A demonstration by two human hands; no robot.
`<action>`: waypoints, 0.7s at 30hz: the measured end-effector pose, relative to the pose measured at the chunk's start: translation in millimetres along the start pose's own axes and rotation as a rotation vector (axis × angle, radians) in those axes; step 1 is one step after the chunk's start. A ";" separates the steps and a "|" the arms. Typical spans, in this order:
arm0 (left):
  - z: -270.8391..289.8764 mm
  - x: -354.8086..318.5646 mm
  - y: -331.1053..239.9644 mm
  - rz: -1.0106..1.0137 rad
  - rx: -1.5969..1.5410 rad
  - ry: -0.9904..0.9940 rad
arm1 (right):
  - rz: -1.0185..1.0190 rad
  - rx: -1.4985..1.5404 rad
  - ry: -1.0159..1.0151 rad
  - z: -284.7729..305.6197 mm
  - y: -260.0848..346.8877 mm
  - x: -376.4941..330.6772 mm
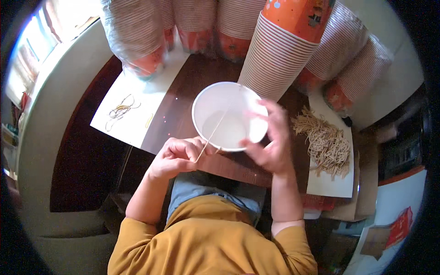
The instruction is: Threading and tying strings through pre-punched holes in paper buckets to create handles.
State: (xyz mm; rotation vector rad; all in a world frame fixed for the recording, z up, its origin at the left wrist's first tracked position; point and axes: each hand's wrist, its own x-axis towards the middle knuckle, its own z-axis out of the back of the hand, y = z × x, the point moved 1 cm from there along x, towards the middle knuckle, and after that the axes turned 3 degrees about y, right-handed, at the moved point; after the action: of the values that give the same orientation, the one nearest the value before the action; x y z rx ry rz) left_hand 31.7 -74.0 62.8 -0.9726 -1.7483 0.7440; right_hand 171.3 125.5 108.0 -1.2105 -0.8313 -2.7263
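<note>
A white-lined paper bucket (224, 117) is tilted in front of me, its mouth toward me. My left hand (178, 156) is at the bucket's near-left rim, thumb and fingers pinching a thin beige cord (211, 134). The cord runs straight from the pinch up across the bucket's mouth. A short bit of cord shows at the near rim. At the bucket's right rim, my right hand (274, 140) has its fingers spread, the thumb low by the rim and the fingertips higher up. Motion blurs those fingertips, so I cannot tell how firmly they touch.
A tall stack of orange paper buckets (280, 52) stands just behind. Several plastic-wrapped stacks (195, 27) line the back. To the right, a heap of beige cords (327, 146) lies on white board. Loose bands or strings (121, 111) lie on a white sheet (130, 130) at left.
</note>
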 end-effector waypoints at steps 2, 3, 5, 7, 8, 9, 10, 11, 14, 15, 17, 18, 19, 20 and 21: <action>6.2 -0.8 5.2 0.011 -0.013 0.008 | -0.228 -0.137 -0.074 15.4 -19.8 11.0; 10.1 -2.7 8.1 0.032 -0.025 0.009 | -0.391 -0.182 0.070 12.7 -37.8 11.8; 13.1 -5.2 11.1 0.038 -0.095 0.027 | -0.686 -0.060 0.518 12.1 -51.1 23.9; 17.7 -11.8 6.7 0.057 -0.158 0.023 | -0.727 0.160 0.532 3.0 -53.2 27.7; 18.5 -13.3 3.5 -0.017 -0.163 -0.017 | -0.705 0.020 0.473 3.6 -45.5 31.2; 18.0 -13.7 -1.2 -0.091 -0.168 -0.056 | -0.492 0.043 0.271 -0.9 -34.3 33.0; 28.8 -21.0 2.0 -0.177 -0.187 -0.105 | -0.271 0.073 0.073 -5.3 -24.6 34.3; 33.5 -25.6 1.0 -0.150 -0.197 -0.257 | -0.054 -0.004 -0.020 -4.5 -19.4 36.2; 68.4 -18.0 14.1 0.069 -0.125 -0.630 | 0.144 -0.095 -0.173 -25.0 -14.2 20.4; 66.8 -8.6 12.3 0.052 -0.088 -0.655 | 0.183 -0.012 -0.100 -32.6 -22.6 15.8; 70.1 1.6 4.2 0.068 -0.136 -0.564 | 0.100 0.060 -0.041 -52.4 -17.9 8.5; 78.3 -3.1 -1.7 0.082 -0.083 -0.494 | -0.009 0.209 0.105 -58.1 -24.8 2.7; 84.1 -7.4 -5.4 0.100 -0.034 -0.428 | -0.006 0.212 0.112 -59.0 -21.0 2.4; 81.2 -4.2 -9.7 -0.027 0.094 -0.471 | -0.078 0.325 0.153 -59.4 -16.2 3.6; 93.0 -7.8 -9.9 0.003 0.071 -0.500 | -0.151 0.437 0.193 -60.7 -14.2 4.7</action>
State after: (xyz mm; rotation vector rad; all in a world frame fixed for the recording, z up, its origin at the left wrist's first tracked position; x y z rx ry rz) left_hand -56.5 -90.6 35.1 -0.7822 -2.1267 1.1136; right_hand 123.4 108.7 71.4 -0.8128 -1.4397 -2.5143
